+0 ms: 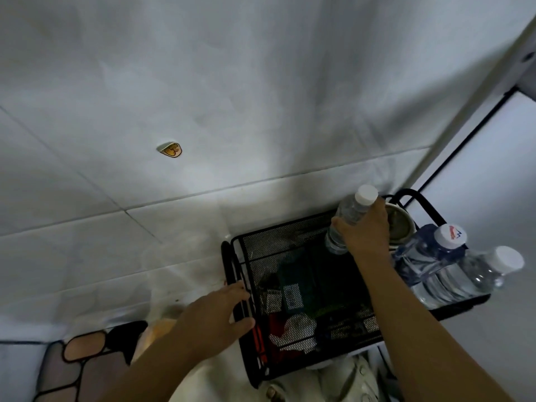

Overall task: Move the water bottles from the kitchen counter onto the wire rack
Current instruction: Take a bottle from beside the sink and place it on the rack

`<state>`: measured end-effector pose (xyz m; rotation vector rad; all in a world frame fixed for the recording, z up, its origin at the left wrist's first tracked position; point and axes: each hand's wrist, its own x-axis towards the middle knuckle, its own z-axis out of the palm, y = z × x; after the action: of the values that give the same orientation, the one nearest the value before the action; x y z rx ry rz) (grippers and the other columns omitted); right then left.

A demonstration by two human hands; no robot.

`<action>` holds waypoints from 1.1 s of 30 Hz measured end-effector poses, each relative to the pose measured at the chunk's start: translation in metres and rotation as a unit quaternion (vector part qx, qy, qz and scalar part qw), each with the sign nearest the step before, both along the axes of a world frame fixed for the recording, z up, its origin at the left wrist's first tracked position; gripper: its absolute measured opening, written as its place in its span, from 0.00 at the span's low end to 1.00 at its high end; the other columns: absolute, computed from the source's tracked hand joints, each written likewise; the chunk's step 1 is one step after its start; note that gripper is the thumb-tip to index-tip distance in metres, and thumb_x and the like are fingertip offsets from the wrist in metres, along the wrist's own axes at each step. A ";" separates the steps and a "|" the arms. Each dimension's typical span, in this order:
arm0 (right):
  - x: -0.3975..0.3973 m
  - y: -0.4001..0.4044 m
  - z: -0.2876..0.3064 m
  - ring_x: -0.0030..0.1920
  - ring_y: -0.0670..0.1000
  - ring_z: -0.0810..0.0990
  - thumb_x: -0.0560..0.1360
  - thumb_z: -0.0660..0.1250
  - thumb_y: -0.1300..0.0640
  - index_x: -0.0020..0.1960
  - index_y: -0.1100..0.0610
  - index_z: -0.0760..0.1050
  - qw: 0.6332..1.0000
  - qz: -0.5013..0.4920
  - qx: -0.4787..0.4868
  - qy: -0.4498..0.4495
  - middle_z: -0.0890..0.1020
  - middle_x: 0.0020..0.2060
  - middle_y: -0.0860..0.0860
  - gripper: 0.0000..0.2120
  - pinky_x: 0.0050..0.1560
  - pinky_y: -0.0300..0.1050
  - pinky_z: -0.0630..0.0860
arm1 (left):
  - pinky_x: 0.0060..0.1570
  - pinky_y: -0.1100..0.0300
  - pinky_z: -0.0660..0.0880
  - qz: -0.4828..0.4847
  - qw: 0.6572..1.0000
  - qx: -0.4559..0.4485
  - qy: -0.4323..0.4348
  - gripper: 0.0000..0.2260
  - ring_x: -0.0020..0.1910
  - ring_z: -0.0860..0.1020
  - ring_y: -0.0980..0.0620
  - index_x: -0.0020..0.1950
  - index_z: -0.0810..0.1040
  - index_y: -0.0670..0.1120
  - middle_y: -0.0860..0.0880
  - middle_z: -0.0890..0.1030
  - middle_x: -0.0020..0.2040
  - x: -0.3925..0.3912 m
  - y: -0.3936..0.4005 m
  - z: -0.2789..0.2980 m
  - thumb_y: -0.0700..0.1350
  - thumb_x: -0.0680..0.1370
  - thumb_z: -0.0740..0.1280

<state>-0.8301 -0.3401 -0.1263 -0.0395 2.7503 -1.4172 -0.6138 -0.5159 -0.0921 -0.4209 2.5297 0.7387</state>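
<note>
Right hand (366, 232) grips clear white-capped plastic water bottle (346, 216), near-upright, cap tilted upper-right, over black wire mesh rack (285, 237) centre-right of frame. Left hand (217, 314), fingers fairly straight, rests on rack's left rim.

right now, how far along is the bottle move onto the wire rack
Done: a blue-labelled clear plastic bottle and a plain clear white-capped bottle sit at the right end of the black mesh wire rack. In hand: the right grip holds a third clear bottle. The left grip is at the rack's left rail. Left: the counter is out of view, so unknown.
</note>
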 end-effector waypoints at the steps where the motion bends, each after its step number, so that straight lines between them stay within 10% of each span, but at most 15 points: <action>1: 0.000 0.000 -0.001 0.61 0.61 0.71 0.65 0.75 0.57 0.65 0.59 0.61 1.000 0.002 0.001 0.003 0.70 0.62 0.60 0.33 0.61 0.56 0.71 | 0.70 0.60 0.62 -0.001 1.000 0.000 0.000 0.23 0.72 0.62 0.57 0.71 0.64 0.54 0.57 0.57 0.76 0.001 0.001 0.000 0.55 0.76 0.62; 11: 0.041 0.010 0.007 0.69 0.58 0.66 0.64 0.77 0.57 0.73 0.56 0.51 0.999 -0.002 -0.030 -0.017 0.66 0.70 0.58 0.47 0.69 0.59 0.66 | 0.70 0.58 0.63 0.009 0.999 0.020 0.024 0.23 0.72 0.61 0.58 0.70 0.65 0.54 0.57 0.56 0.76 0.015 0.002 0.002 0.55 0.76 0.64; 20: 0.156 -0.018 0.055 0.53 0.49 0.77 0.71 0.70 0.53 0.63 0.57 0.70 0.982 0.183 0.041 -0.025 0.80 0.55 0.54 0.22 0.52 0.41 0.74 | 0.63 0.60 0.68 0.046 0.998 0.020 0.047 0.23 0.66 0.70 0.54 0.70 0.66 0.54 0.53 0.69 0.70 0.068 -0.003 0.011 0.56 0.76 0.63; 33: 0.447 -0.175 0.064 0.47 0.50 0.79 0.75 0.61 0.47 0.57 0.53 0.72 0.780 0.589 0.196 0.074 0.82 0.46 0.50 0.14 0.51 0.43 0.75 | 0.55 0.60 0.70 0.373 0.927 0.009 0.044 0.20 0.59 0.74 0.52 0.66 0.69 0.52 0.53 0.76 0.57 0.433 -0.071 0.015 0.56 0.76 0.62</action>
<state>-0.3831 -0.5148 -0.0624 -1.5537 2.1441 -0.4653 -0.1811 -0.5874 -0.0775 -1.4137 2.4109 1.0525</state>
